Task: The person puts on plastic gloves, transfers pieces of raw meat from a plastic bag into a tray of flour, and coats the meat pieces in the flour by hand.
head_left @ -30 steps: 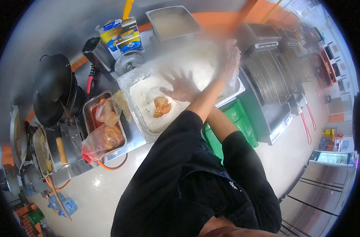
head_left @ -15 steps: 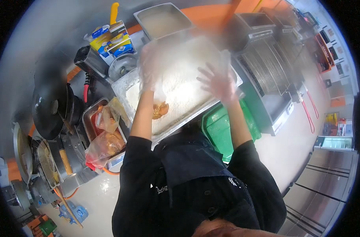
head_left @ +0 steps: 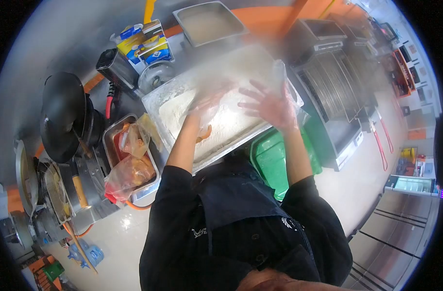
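A metal tray [head_left: 209, 167] of white flour [head_left: 177, 107] lies in front of me. Both my hands wear clear plastic gloves. Over the middle of the flour is my left hand [head_left: 210, 101], its fingers stretched out to the right and somewhat hazy. By its wrist, an orange-brown coated piece of food [head_left: 205, 134] rests in the flour, partly hidden by the forearm. My right hand [head_left: 271, 104] hovers above the tray's right side, palm showing, fingers spread. I see nothing held in either hand.
On the left, a metal pan [head_left: 155, 182] holds bagged food [head_left: 134, 170]. Behind stand a pale-filled metal container [head_left: 209, 24], blue-yellow boxes [head_left: 146, 44] and a glass bowl [head_left: 157, 76]. A green bin [head_left: 272, 160] is below right, beside fryer baskets [head_left: 330, 82]. Black woks [head_left: 61, 116] hang far left.
My left hand has moved right and turned its fingers toward my right hand, covering more of the food piece. My right hand stays spread, slightly lower. The view has shifted a little.
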`<state>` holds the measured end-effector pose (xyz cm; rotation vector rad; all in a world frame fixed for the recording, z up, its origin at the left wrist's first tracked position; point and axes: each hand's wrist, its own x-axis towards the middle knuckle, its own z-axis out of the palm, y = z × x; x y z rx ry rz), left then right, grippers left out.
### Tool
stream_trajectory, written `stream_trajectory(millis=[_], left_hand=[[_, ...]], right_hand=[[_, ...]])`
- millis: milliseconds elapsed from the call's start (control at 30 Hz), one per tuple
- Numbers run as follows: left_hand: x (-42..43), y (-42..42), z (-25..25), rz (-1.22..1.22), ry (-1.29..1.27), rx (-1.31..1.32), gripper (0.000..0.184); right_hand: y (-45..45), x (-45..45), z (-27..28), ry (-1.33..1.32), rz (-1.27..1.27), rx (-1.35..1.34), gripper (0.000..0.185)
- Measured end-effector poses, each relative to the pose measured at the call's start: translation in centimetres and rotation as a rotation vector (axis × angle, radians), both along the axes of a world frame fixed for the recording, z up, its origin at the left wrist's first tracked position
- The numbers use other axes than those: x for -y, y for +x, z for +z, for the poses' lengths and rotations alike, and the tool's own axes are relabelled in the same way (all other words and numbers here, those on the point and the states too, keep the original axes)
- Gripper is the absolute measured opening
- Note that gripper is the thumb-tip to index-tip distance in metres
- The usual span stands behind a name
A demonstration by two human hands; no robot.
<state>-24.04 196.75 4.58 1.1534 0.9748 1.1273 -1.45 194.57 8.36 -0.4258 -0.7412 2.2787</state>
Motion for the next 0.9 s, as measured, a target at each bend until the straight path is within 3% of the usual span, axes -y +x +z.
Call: stream_trajectory(millis=[100,167,267,333,433,500,567,700,767,900], left_hand=[[-3.7,-0.9,-3.2,0.119,0.207,-0.498,0.019],[-5.7,-1.5,-6.8,0.188,0.263,-0.443,0.02],[-4.7,-1.2,-5.2,0.41,0.301,-0.468,0.024],[-3.2,-0.6,-4.6,0.519,0.217,-0.39,0.027],[-2.3,0.8,-5.9,0.493,-0.116,-0.09,0.029],[-3.7,3.1,-12.3,0.406,-0.425,0.116,0.026],[-7.9,5.0,-21.8,0.231,-0.599,0.628,0.023],[-6.6,9.1,-14.8,0.319,-0.632,0.774,0.023],[-6.3,10.0,-13.9,0.322,-0.61,0.753,0.023],[-5.5,10.2,-12.1,0.31,-0.55,0.666,0.023]], right_hand=[[0.3,0.1,0.0,-0.026,0.024,-0.018,0.092],[0.3,0.4,0.1,-0.027,0.005,-0.008,0.091],[-0.1,1.0,0.5,-0.019,-0.101,0.021,0.089],[-0.5,0.5,0.3,-0.025,-0.204,0.023,0.089],[-1.3,-0.5,0.6,0.122,-0.439,0.139,0.084],[-3.3,0.1,2.0,0.441,-0.69,0.444,0.071],[-6.1,2.7,6.2,0.643,-0.86,0.836,0.061],[-6.6,4.7,0.0,1.12,-0.571,1.296,0.052],[-10.1,4.9,2.2,1.467,-0.707,1.087,0.052],[-13.6,4.1,3.8,1.546,-0.784,0.992,0.052]])
